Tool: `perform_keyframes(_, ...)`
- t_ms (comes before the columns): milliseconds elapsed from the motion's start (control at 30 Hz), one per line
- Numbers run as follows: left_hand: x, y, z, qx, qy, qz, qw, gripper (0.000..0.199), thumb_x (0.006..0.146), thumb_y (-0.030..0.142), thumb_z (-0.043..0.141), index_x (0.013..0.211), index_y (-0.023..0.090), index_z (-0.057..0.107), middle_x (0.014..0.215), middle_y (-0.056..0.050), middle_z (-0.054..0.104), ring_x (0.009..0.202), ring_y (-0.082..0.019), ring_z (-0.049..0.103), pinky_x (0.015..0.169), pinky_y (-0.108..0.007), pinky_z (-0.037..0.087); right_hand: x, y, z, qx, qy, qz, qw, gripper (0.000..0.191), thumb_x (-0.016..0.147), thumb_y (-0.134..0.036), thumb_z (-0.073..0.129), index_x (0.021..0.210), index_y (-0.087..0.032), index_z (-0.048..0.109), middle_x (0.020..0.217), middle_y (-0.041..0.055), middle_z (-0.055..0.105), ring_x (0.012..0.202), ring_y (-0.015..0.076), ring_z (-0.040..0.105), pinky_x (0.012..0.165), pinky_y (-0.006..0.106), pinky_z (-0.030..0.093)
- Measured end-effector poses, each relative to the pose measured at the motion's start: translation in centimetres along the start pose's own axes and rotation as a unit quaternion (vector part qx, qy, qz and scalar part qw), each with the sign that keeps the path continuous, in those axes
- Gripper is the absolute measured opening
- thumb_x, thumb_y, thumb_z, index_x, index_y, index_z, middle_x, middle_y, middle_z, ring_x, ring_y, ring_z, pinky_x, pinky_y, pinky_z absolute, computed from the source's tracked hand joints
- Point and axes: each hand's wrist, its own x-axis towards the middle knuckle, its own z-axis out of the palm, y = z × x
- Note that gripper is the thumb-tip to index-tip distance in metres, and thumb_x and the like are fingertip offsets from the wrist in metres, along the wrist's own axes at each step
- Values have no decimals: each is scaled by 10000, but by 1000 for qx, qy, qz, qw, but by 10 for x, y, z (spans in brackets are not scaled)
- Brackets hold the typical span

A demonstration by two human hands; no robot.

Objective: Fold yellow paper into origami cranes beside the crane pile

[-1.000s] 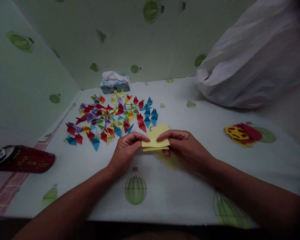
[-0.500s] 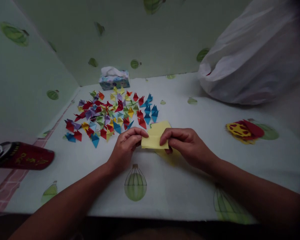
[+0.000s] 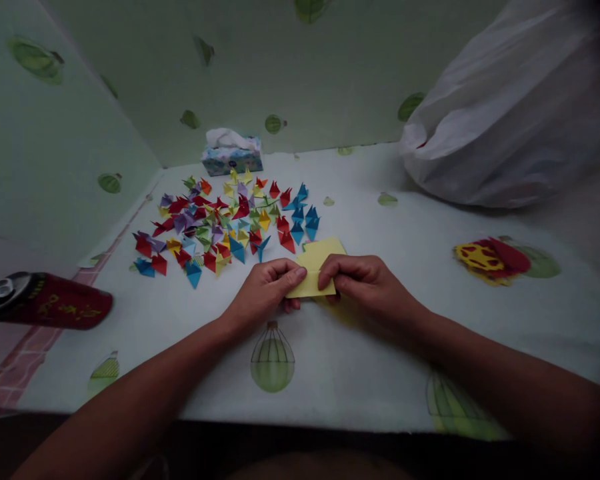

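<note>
White tabletop with a balloon print (image 3: 365, 377): yellow paper (image 3: 311, 287) between the left hand (image 3: 263, 287) and the right hand (image 3: 367, 283).
Pale, plain and straight along its near edge (the layers cannot be counted), the paper is near the table's middle, in front of more yellow paper (image 3: 325, 249); the thumb and fingers of each hand pinch one end. Multicoloured folded paper figures (image 3: 241, 208) lie farther left.

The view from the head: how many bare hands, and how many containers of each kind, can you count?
Left bare hand and right bare hand, both holding yellow paper: 2
Cylindrical red metal can with yellow lettering: 1
Rectangular blue-patterned tissue box: 1
Bulging white plastic bag: 1
Total: 5
</note>
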Motion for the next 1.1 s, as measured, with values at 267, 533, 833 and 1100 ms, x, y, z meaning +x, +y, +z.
perform_keyframes(267,2,1,-1,40,25,34,998,286,846,438,705,781,162,660,570,31,567,475,-79,493,464,-199,352,0,2,1,3,-16,3,1000,164,763,-180,525,731,-195,686,650,-11,622,595,132,575,620,281,433)
perform_keyframes(533,1,2,-1,84,60,66,992,246,851,405,682,769,176,646,565,40,552,447,-80,479,433,-204,327,0,1,3,39,29,6,999,173,868,-234,550,1005,-215,654,813,4,642,735,157,596,710,294,461)
perform_keyframes(833,-6,2,6,44,28,11,999,243,855,401,705,765,184,646,551,50,536,424,-71,443,430,-204,315,-3,2,7,50,-29,137,989,261,852,-407,664,717,-185,646,519,-31,537,469,98,450,471,241,304)
perform_keyframes(1100,4,-7,-9,37,30,119,992,394,978,541,534,1089,205,707,798,-19,655,652,-130,610,664,-258,490,2,-1,4,270,9,225,936,267,714,-331,779,647,-178,571,499,-47,514,391,50,387,396,210,237)
